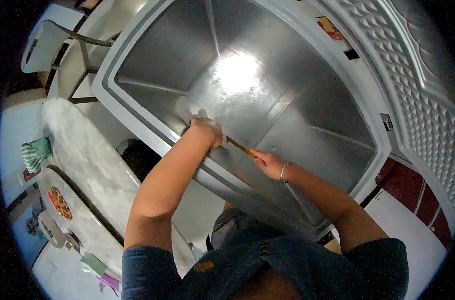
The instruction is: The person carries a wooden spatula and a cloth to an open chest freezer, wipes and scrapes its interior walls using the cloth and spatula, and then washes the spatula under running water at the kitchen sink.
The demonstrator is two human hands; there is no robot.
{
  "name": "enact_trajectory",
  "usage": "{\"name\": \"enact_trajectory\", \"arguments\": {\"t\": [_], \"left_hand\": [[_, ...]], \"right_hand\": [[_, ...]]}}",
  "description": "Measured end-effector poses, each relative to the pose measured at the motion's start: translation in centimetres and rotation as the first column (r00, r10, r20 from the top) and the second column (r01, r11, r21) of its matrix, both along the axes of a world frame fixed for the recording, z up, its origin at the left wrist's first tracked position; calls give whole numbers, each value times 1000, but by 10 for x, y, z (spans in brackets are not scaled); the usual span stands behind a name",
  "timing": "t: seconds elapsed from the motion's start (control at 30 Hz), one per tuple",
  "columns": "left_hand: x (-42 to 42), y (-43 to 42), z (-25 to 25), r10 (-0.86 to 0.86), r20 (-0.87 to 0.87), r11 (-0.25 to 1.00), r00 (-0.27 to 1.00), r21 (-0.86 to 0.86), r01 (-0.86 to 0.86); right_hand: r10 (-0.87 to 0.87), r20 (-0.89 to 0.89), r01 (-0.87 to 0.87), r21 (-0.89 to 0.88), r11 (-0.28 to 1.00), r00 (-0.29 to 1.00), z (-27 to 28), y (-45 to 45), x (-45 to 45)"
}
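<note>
Fingers (259, 160) of my right hand (271, 166): closed firmly around a thin yellow-brown stick (241, 147), gripped by the end nearest that hand. Holding it there presumably leaves most of its length free to reach across to the other hand.

Left hand (206, 131): the back of it faces the camera and its fingertips are hidden, so I cannot tell whether they are clamped or loose. White sheet-like material (223, 138) lies against this hand; cloth or plastic, not resolvable. The stick's far end runs up to it, but whether the two join is unclear. I judge the left hand to be a steadying point, since both hands face each other along the stick.

Position: stick and white material are both inside the open chest freezer (132, 112), toward the side closest to my body. Keeping them on this side likely spares a longer lean.

Outward: a bracelet (284, 171) circles my right wrist. Bright glare (237, 72) sits on the metal floor. The diamond-textured lid (412, 95) stands raised on the right, presumably to give both arms room.

Farther out, left: a marbled table (82, 135) with a green-and-white checked cloth (31, 159) at its edge; brown-and-red food (61, 204) lies on the neighbouring surface.
</note>
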State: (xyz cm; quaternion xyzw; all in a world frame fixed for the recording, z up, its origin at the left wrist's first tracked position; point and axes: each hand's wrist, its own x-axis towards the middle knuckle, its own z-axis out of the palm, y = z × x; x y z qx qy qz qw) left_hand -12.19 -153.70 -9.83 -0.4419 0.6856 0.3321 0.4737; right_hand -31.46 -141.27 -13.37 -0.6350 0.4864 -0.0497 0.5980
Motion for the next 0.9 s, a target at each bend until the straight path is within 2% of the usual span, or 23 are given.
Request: {"name": "enact_trajectory", "arguments": {"t": [0.03, 0.1, 0.13, 0.17, 0.2, 0.23, 0.3, 0.37, 0.4, 0.43, 0.5, 0.53, 0.57, 0.6, 0.63, 0.67, 0.7, 0.73, 0.8, 0.9], "left_hand": [[2, 0, -4, -10, -25, 1000, 1000, -9, 10], [10, -5, 0, -16, -46, 1000, 999, -19, 15], [16, -14, 19, 10, -145, 990, 989, -137, -30], [23, -24, 41, 21, -246, 966, 969, -247, -83], [30, -34, 68, 50, -263, 926, 963, -350, -144], [38, -40, 87, 75, -286, 872, 955, -447, -202], [73, -46, 83, -120, -333, 651, 935, -738, -179], [104, -50, 92, -210, -388, 553, 897, -804, -218], [117, -53, 93, -211, -386, 554, 898, -804, -215], [130, -55, 93, -215, -444, 539, 870, -797, -274], [149, -56, 91, -219, -496, 522, 840, -787, -328], [155, -56, 88, -224, -530, 532, 818, -770, -353], [158, -55, 85, -228, -564, 542, 794, -751, -378], [156, -52, 85, -194, -582, 484, 789, -757, -439], [156, -53, 84, -194, -583, 485, 789, -756, -439], [156, -54, 84, -188, -619, 495, 763, -730, -470], [156, -54, 84, -180, -654, 503, 735, -703, -502], [160, -54, 84, -127, -669, 525, 732, -672, -523], [160, -55, 83, -136, -669, 524, 731, -675, -520], [157, -54, 86, -147, -641, 495, 753, -707, -505]], "right_hand": [[1, -1, -1, 0, 1000, 1000, -10, 6, -10], [98, 56, -90, -125, 988, 994, -29, 16, -29], [159, -145, -129, 197, 972, 977, -2, 4, -30], [274, -310, -89, 499, 862, 911, 26, -9, -31], [276, -304, -93, 502, 860, 912, 3, 7, -52], [293, -323, -215, 255, 943, 900, -38, 38, -84], [302, -349, -325, -6, 946, 887, -68, 54, -96], [335, -438, -338, 74, 938, 835, -87, 52, -83], [345, -465, -339, 100, 935, 815, -101, 51, -76], [56, -342, 169, 592, 788, 938, -140, 48, -69], [-9, -353, 275, 711, 647, 935, -141, 13, -26], [-19, -351, 276, 699, 660, 936, -157, 10, -16], [15, -300, 182, 618, 765, 954, -182, 10, -6], [108, -252, 12, 434, 901, 962, -210, 12, 2], [246, -279, -225, 104, 969, 928, -254, 21, 9], [315, -400, -432, -245, 868, 861, -331, 45, 14], [243, -287, -281, -102, 954, 927, -273, 5, 36], [149, -218, -150, 13, 989, 964, -234, -27, 60], [44, -157, -40, 28, 999, 987, -199, -56, 87], [-23, -92, 20, -34, 999, 996, -181, -83, 111]]}}
